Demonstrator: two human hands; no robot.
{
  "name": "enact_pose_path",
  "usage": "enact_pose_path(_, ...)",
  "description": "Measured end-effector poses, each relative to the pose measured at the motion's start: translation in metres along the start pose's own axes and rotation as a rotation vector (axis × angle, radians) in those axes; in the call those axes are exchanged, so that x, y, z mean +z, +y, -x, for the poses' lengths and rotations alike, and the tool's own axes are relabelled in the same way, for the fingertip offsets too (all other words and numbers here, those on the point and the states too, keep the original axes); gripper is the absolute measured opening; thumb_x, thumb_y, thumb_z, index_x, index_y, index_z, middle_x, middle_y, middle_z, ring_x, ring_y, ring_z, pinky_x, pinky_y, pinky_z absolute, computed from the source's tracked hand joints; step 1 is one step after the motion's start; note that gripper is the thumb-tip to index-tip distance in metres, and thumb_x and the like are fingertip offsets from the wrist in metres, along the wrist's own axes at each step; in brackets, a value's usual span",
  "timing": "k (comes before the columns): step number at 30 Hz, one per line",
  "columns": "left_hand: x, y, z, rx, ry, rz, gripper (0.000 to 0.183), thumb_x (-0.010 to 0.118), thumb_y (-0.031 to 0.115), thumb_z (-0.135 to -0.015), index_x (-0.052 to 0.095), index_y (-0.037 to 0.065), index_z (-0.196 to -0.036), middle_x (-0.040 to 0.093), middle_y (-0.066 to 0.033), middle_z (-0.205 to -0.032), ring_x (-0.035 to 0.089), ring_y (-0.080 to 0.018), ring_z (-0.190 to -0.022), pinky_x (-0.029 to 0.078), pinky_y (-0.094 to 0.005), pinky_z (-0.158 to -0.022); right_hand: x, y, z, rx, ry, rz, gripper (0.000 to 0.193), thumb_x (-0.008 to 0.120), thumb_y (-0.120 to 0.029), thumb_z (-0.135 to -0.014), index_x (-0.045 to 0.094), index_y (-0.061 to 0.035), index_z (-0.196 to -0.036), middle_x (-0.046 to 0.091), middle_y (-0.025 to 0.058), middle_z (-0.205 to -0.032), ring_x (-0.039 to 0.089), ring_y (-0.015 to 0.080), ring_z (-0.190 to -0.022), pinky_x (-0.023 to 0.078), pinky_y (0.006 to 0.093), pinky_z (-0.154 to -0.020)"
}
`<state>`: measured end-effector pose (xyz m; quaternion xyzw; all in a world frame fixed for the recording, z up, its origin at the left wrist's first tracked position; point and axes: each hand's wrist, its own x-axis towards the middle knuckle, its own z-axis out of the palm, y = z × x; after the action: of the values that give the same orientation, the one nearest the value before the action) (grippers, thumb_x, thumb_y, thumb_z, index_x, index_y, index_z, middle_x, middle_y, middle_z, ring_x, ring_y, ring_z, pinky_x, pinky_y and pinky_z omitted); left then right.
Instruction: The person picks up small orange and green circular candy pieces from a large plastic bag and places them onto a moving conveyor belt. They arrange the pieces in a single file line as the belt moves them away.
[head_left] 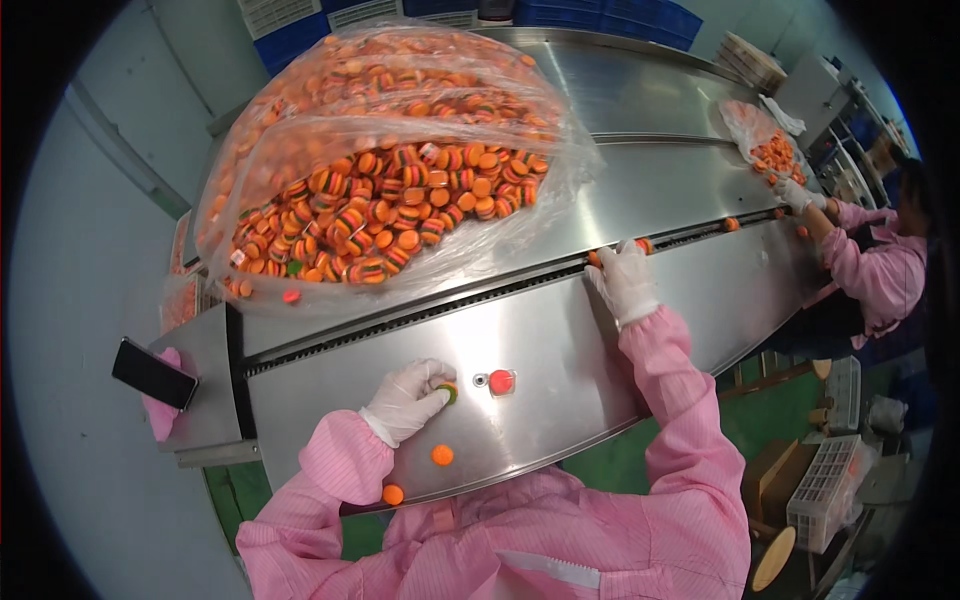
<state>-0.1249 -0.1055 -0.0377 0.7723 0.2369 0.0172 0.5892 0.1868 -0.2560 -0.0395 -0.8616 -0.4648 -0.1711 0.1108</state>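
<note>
In the head view, my gloved left hand (408,400) pinches a small burger-shaped candy (450,392) with a green layer, low over the near steel tabletop. Two orange candies lie nearby: one (442,455) beside my wrist, another (393,494) at the table's near edge. My gloved right hand (628,284) reaches to the dark chain slot (500,293), thumb apart from the fingers. By its fingertips sit an orange candy (594,258) and a red-orange one (643,245); its grip on either is not evident.
A large clear plastic bag (560,190) full of striped candies lies open beyond the slot. Right of my left hand is a red button (502,382). A dark phone (155,374) rests at left. At far right, a person in pink (880,265) works beside another candy bag (745,125).
</note>
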Motion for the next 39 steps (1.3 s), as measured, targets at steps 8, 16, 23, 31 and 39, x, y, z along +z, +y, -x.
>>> enact_pose_path(8, 0.000, 0.023, -0.022, 0.162, 0.021, -0.089, 0.021, 0.059, -0.001, -0.075, 0.059, 0.002, -0.096, 0.056, -0.0016, -0.085, 0.054, -0.0088, -0.075, 0.045, -0.0226, -0.069, -0.038, -0.109, 0.065, -0.256, -0.463, -0.639, 0.028, 0.064, -0.025, -0.074, 0.052, -0.0041, -0.089, 0.050, 0.0145, -0.079, 0.053, 0.0302, -0.077, 0.046, 0.0388, -0.067)
enact_pose_path(16, 0.010, 0.024, -0.019, 0.483, 0.076, -0.277, 0.024, 0.060, -0.002, -0.072, 0.060, 0.007, -0.094, 0.056, -0.0070, -0.079, 0.057, -0.0202, -0.071, 0.045, -0.0276, -0.062, -0.032, -0.120, 0.085, -0.248, -0.403, -0.648, 0.026, 0.061, -0.019, -0.076, 0.055, -0.0065, -0.099, 0.050, 0.0118, -0.077, 0.054, 0.0275, -0.072, 0.047, 0.0360, -0.063)
enact_pose_path(23, 0.014, 0.017, -0.016, 0.719, 0.042, -0.256, 0.033, 0.061, -0.008, -0.068, 0.059, 0.009, -0.096, 0.056, -0.0061, -0.091, 0.057, -0.0220, -0.078, 0.046, -0.0281, -0.066, -0.027, -0.109, 0.088, -0.323, -0.477, -1.077, 0.036, 0.058, -0.004, -0.078, 0.053, -0.0060, -0.114, 0.060, 0.0128, -0.089, 0.061, 0.0262, -0.081, 0.049, 0.0313, -0.072)
enact_pose_path(31, 0.028, 0.011, -0.003, 0.779, 0.047, -0.207, 0.033, 0.059, -0.008, -0.073, 0.058, 0.010, -0.100, 0.052, -0.0058, -0.092, 0.054, -0.0183, -0.080, 0.046, -0.0246, -0.069, -0.043, -0.111, 0.078, -0.235, -0.741, -1.221, 0.038, 0.052, 0.003, -0.078, 0.050, -0.0047, -0.116, 0.062, 0.0138, -0.093, 0.063, 0.0251, -0.084, 0.050, 0.0302, -0.076)
enact_pose_path(39, 0.024, 0.021, -0.001, 0.947, 0.052, -0.347, 0.037, 0.063, -0.009, -0.068, 0.057, 0.008, -0.101, 0.053, -0.0058, -0.095, 0.055, -0.0217, -0.082, 0.047, -0.0284, -0.068, -0.025, -0.113, 0.086, 0.141, -0.927, -1.698, 0.042, 0.049, 0.002, -0.083, 0.040, 0.0015, -0.124, 0.057, 0.0119, -0.105, 0.057, 0.0163, -0.093, 0.047, 0.0261, -0.083)
